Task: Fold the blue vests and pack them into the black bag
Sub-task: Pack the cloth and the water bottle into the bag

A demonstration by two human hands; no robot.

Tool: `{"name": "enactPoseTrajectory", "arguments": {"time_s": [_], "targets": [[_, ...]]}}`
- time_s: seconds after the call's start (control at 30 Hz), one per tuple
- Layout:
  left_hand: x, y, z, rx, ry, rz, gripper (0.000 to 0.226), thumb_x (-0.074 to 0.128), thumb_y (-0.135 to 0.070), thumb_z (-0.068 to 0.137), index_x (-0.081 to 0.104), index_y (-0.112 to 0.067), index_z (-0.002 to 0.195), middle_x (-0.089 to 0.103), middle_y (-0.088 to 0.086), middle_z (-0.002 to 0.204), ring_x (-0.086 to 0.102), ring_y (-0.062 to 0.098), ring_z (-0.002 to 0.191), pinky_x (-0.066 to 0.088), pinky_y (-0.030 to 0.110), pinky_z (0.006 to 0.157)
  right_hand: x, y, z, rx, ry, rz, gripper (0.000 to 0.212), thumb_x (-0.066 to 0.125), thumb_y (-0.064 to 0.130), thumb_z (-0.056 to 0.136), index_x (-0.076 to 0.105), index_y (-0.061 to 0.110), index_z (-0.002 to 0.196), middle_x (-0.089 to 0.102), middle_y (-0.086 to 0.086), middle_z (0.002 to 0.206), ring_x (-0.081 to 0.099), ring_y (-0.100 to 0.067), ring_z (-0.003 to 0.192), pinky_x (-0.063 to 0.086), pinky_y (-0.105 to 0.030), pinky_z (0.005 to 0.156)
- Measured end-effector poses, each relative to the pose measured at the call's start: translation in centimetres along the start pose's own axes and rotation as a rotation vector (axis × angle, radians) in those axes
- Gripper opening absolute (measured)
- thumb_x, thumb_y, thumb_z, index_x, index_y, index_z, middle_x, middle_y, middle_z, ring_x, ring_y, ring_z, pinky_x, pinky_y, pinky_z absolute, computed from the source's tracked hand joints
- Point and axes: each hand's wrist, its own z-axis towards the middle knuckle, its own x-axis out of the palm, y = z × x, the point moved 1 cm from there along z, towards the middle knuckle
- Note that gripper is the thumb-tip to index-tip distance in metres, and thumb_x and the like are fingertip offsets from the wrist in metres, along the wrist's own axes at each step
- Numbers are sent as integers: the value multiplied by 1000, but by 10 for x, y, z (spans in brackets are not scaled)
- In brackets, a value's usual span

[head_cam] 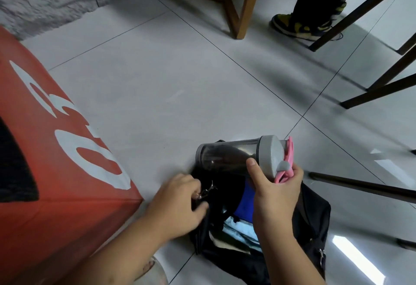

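One black bag [315,215] on the floor tiles [180,82], low and right of centre, mouth open upward; its long axis runs from near-left to far-right; one patch of blue vest [246,203] shows inside the opening, folded or not I cannot tell; paler blue and white cloth lies just below it in the bag; count of vests cannot be told from this.

Left hand [180,205] grips the bag's left rim, fingers curled around the black fabric beside one metal clip [208,191]; a second clip [322,256] hangs on the bag's right side.

Right hand [275,196] holds one bottle [238,156] above the bag; thumb and fingers wrapped round it near the grey lid [271,156]; bottle lies roughly level, base pointing left, lid right; dark clear body; a pink piece [289,160] sits against the lid under the fingers.

One red box [56,172] at left, white digits on it, partly cut off, reads like "03".

Far side: one wooden frame [236,3], several dark furniture legs [360,9], another person's leg with one yellow-and-black shoe [299,26].
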Motion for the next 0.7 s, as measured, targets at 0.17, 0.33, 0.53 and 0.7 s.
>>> {"name": "enactPoseTrajectory", "arguments": {"time_s": [0.17, 0.33, 0.53, 0.7], "targets": [[6, -2, 0, -277, -41, -207, 49, 45, -55, 98, 49, -16, 68, 53, -1, 61, 58, 24, 66, 48, 39, 67, 6, -1, -7, -11, 31, -4, 61, 87, 5, 75, 50, 18, 121, 62, -6, 131, 66, -18, 118, 56, -19, 88], [22, 25, 26, -678, 92, -160, 30, 72, -42, 81, 62, -22, 100, 67, -1, 92, 68, 26, 94, 52, 31, 77, 11, 3, -17, -43, 86, -72, 67, 87, 3, 73, 50, 18, 126, 64, 1, 125, 69, -13, 109, 55, -14, 83], [29, 27, 38, -757, 305, -163, 33, 71, -52, 71, 74, -26, 91, 74, 0, 92, 71, 24, 90, 58, 31, 81, 7, 3, -19, -54, 111, -144, 61, 88, 4, 72, 51, 24, 116, 61, 2, 133, 65, -6, 108, 54, -14, 89], [30, 29, 34, -782, 73, -303, 29, 60, -9, 84, 63, -21, 58, 66, 4, 67, 61, 27, 69, 44, 29, 63, 1, -9, -16, -31, 78, -166, 64, 92, 18, 69, 52, 29, 117, 65, 6, 109, 69, -7, 96, 59, -24, 79]]}}
